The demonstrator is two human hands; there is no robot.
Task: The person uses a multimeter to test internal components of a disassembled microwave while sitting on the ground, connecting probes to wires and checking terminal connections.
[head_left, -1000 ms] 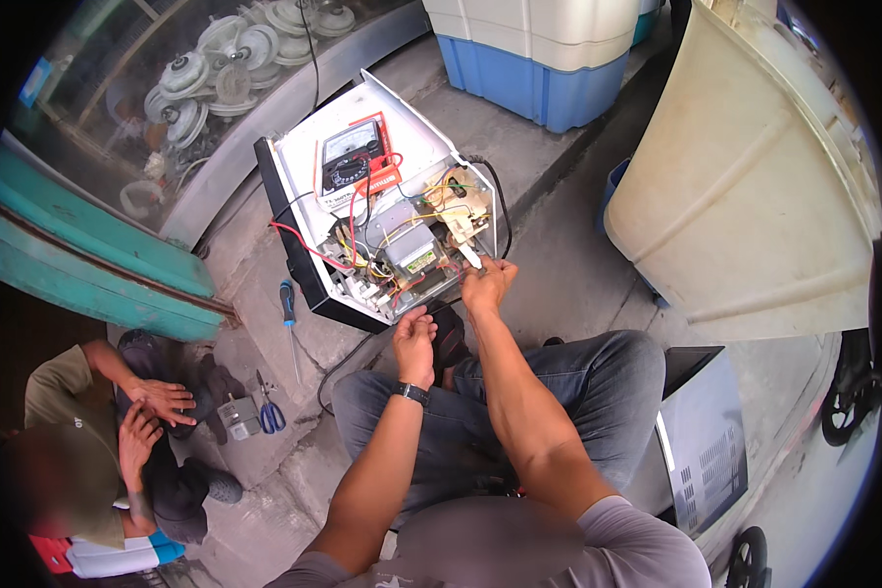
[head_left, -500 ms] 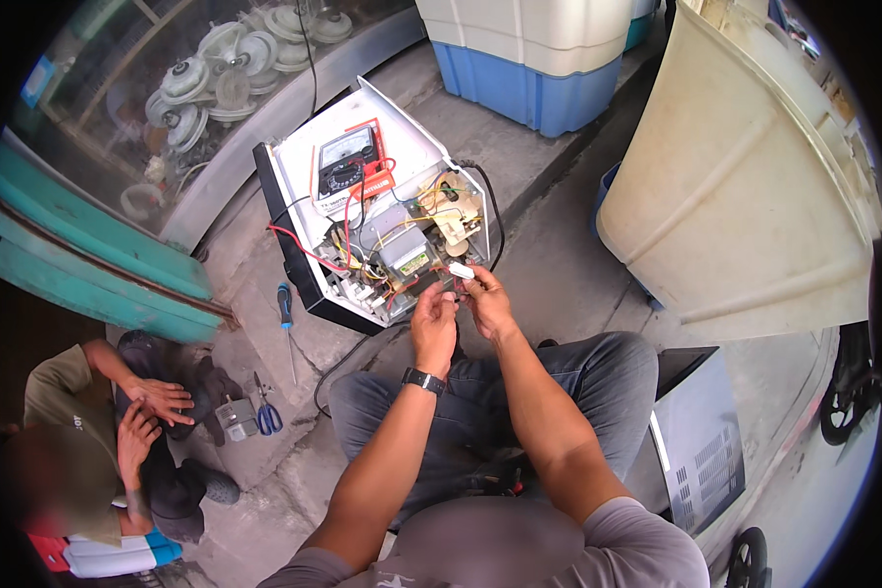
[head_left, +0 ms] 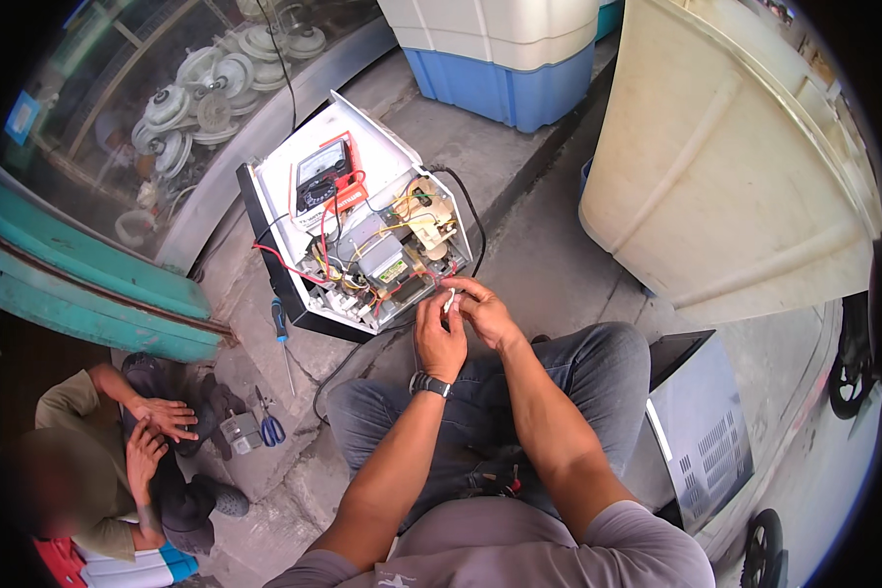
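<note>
My left hand (head_left: 441,341), with a dark watch on its wrist, and my right hand (head_left: 487,314) meet fingertip to fingertip in front of an opened microwave oven (head_left: 400,152). Pinched between them is a small white piece (head_left: 449,303), mostly covered by the fingers; its exact kind does not show. Red wires run close by at the oven's near edge. Inside the oven I see a grey metal box (head_left: 377,253), a beige plastic part (head_left: 431,220) and many coloured wires. An analog multimeter (head_left: 321,176) with red and black leads rests on the white metal.
A blue-handled screwdriver (head_left: 280,323) and blue-handled scissors (head_left: 271,429) lie on the pavement to the left. Another person (head_left: 93,451) sits there, hands together. A vented metal cover (head_left: 706,446) is at my right. Large plastic tubs (head_left: 715,167) stand beyond.
The white piece, earlier raised in my right fingers, is now lower and turned between both hands. My hands have drawn together. The whole view has shifted slightly.
</note>
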